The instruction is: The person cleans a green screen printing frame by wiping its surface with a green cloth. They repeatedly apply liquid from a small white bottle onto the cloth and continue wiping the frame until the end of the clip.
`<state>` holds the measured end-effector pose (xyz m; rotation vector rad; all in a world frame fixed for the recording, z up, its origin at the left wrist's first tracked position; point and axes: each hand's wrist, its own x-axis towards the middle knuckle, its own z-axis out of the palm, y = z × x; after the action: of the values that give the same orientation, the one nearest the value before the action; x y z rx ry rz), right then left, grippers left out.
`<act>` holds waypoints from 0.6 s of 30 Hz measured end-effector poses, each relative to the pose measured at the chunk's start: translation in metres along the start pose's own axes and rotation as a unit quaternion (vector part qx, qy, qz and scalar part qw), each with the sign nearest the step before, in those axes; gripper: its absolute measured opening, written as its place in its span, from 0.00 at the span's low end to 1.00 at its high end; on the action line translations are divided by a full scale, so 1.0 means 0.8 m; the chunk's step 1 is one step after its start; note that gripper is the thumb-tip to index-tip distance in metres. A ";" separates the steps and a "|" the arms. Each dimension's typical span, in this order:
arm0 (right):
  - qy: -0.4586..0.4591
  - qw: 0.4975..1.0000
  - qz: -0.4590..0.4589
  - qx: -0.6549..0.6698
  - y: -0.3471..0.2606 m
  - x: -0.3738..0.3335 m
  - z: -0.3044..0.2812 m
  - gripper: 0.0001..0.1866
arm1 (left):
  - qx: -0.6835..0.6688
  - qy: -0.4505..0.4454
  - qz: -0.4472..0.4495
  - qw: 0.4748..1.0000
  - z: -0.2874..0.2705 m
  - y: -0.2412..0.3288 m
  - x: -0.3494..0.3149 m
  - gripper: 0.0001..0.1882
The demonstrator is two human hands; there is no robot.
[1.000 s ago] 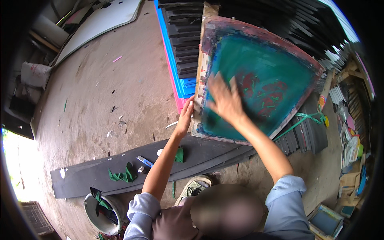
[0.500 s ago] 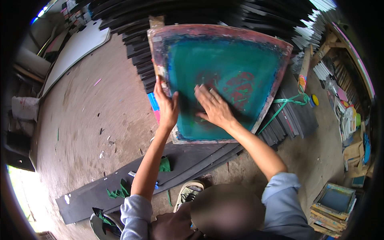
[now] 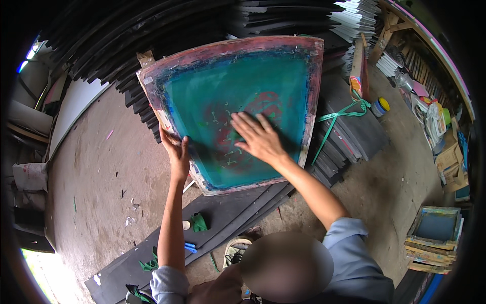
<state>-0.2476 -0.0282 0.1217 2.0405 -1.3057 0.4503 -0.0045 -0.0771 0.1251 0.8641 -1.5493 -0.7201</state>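
A framed green screen (image 3: 217,99) sits in front of the person, stacked black sheets (image 3: 131,48) beyond it. The left hand (image 3: 175,157) grasps its left edge, thumb in front, apparently steadying it; the right hand (image 3: 260,138) grasps nothing, spread flat over its middle.

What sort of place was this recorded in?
Probably a screen-printing workshop, judging by the large paint-stained screen, the stacked smaller frames at lower right, and the piled black sheets beyond the screen.
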 end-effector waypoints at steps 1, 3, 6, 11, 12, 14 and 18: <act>-0.026 0.999 0.036 -0.004 0.020 -0.016 -0.005 0.37 | -0.018 -0.003 -0.011 1.000 -0.002 0.001 0.000 0.39; 0.023 0.988 0.152 -0.017 0.068 -0.023 -0.026 0.38 | -0.055 -0.005 -0.030 0.998 -0.004 0.008 0.002 0.39; 0.156 0.922 0.348 -0.067 0.122 0.040 -0.058 0.40 | 0.017 0.013 -0.001 1.000 -0.004 0.005 0.001 0.39; -0.015 0.997 0.053 0.062 -0.012 0.035 -0.025 0.40 | -0.041 0.014 -0.027 0.999 -0.012 -0.006 -0.002 0.40; -0.055 0.993 -0.048 0.088 -0.020 0.002 -0.006 0.39 | -0.057 0.004 -0.036 0.998 -0.009 -0.010 -0.002 0.39; -0.118 0.975 -0.187 0.019 0.005 -0.045 0.011 0.37 | -0.143 -0.004 -0.075 0.987 0.007 0.004 -0.010 0.38; -0.021 0.996 -0.085 0.023 0.059 0.048 -0.032 0.35 | -0.050 0.006 -0.101 0.994 -0.015 -0.027 -0.052 0.38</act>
<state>-0.2713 -0.0492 0.1792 2.1894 -1.1420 0.3643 0.0131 -0.0531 0.0869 0.9569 -1.4151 -0.9286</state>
